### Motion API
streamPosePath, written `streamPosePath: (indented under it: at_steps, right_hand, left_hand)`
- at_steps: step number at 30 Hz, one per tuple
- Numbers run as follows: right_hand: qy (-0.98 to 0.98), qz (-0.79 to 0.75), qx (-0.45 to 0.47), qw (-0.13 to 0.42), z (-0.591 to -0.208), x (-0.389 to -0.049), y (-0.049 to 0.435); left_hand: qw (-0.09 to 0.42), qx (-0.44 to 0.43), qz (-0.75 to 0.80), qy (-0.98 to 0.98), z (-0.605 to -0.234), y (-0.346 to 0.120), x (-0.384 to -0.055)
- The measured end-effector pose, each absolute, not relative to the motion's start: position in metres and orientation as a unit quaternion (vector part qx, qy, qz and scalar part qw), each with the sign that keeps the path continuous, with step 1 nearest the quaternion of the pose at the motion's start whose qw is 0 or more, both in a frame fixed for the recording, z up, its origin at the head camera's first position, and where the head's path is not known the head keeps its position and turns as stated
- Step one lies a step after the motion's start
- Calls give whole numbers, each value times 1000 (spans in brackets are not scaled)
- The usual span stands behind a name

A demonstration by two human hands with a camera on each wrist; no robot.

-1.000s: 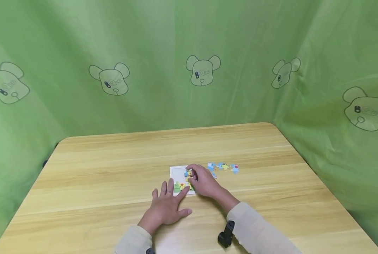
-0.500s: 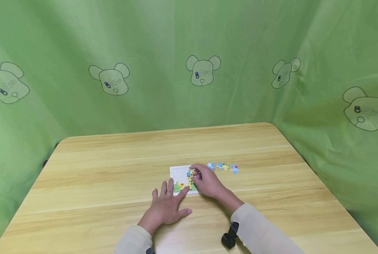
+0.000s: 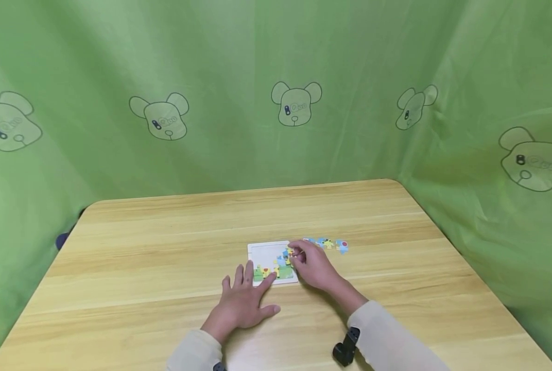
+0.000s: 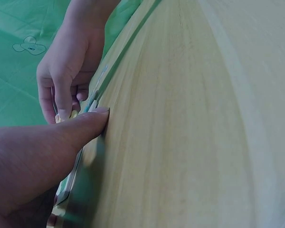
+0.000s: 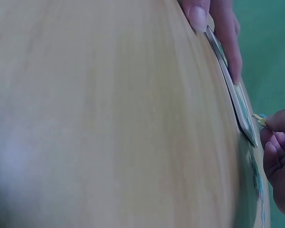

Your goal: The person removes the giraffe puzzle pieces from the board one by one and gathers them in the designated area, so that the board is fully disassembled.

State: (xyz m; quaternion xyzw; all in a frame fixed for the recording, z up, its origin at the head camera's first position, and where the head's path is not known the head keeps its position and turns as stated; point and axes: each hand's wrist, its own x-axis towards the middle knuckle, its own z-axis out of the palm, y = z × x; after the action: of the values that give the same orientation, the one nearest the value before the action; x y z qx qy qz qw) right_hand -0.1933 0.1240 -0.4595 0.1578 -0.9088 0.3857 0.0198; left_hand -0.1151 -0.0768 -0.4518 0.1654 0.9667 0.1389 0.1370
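Note:
A white puzzle tray (image 3: 269,242) lies on the table in the head view. Green and yellow jigsaw pieces (image 3: 265,272) fill its near side. My left hand (image 3: 243,303) is spread over the tray's near left edge, its index finger resting on the near pieces. Above the tray's right side, my right hand (image 3: 316,269) pinches a yellow and blue jigsaw piece (image 5: 260,119) between thumb and fingers. In the head view the right fingers partly cover it. Another light blue piece (image 3: 279,260) shows beside it in the tray.
Several loose jigsaw pieces (image 3: 328,243) lie on the wooden table (image 3: 165,242) to the right of the tray. A green curtain (image 3: 229,154) with bear-head prints surrounds the table's back and sides. A black wrist camera (image 3: 345,351) hangs from the right sleeve.
My right hand has moved to the right across the tray with the pinched jigsaw piece, uncovering more of the tray and its pieces. The left hand has stayed in place.

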Motion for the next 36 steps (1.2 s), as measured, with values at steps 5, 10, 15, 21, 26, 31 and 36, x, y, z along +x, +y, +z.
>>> streamPosePath:
  at_steps: [5,10,15,21,26,31,36]
  right_hand:
    - [-910,386,151,21,-459,-193,133]
    - [-910,389,144,25,-459,-194,143]
    - [-911,390,131,33,-457,-194,152]
    - [-910,398,112,38,-456,-193,162]
    - [-907,405,105,41,-456,-193,171]
    - [-910,402,93,31,-455,-191,179]
    - [-913,401,79,23,-456,-190,184]
  left_hand:
    - [136,165,139,967,-454,-77,-115]
    - [134,163,140,967,-453,-78,-114]
    - [129,164,144,967,-455,-78,-115]
    - [127,167,146,967,-457,-78,-116]
    - [126,168,151,966,-456,-78,-115]
    - [126,169,153,966,-454,-78,-114]
    - [124,169,152,966,-454,-79,-113]
